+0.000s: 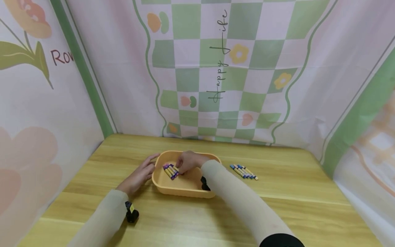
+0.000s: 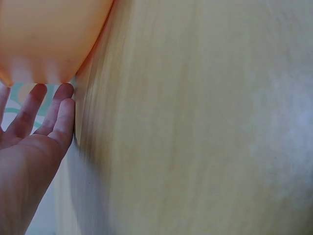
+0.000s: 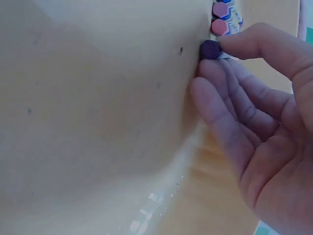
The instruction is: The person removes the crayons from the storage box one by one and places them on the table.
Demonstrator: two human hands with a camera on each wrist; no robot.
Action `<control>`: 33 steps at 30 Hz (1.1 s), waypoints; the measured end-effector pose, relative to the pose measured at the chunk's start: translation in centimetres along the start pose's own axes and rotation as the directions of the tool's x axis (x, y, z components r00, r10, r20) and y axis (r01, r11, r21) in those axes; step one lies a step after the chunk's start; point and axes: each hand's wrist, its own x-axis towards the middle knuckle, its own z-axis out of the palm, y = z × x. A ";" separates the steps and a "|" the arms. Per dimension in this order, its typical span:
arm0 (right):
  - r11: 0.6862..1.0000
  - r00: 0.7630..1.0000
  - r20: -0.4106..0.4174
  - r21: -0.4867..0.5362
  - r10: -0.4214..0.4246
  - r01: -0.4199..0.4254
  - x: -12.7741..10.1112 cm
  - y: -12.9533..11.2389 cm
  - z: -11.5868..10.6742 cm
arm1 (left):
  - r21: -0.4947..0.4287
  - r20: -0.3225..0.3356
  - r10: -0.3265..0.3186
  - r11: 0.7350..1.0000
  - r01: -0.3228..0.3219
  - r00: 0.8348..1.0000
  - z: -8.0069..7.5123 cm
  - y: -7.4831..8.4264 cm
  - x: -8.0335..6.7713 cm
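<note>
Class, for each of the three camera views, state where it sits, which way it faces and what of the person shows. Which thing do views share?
Head: worn high, looks forward and down at the wooden table; both sleeved arms show.
Left wrist: looks along the left hand, whose fingers touch the orange plastic tray.
Right wrist: looks into the tray at the right hand pinching a purple crayon.
All three views share the tray.
</note>
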 end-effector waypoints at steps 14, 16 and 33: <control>0.999 0.999 0.044 -0.025 0.026 -0.025 -1.9 -0.3 -1.8 | 0.001 -0.003 0.024 1.000 -0.024 1.000 0.1 -0.2 0.1; 1.000 0.999 0.041 -0.026 0.019 -0.018 -2.3 -0.4 -2.3 | -0.001 0.000 0.023 1.000 -0.023 1.000 0.1 -0.3 0.2; 0.997 0.999 -0.016 -0.076 -0.027 0.026 -7.4 2.2 -7.0 | -0.013 0.009 0.020 1.000 -0.020 1.000 0.1 0.0 -0.2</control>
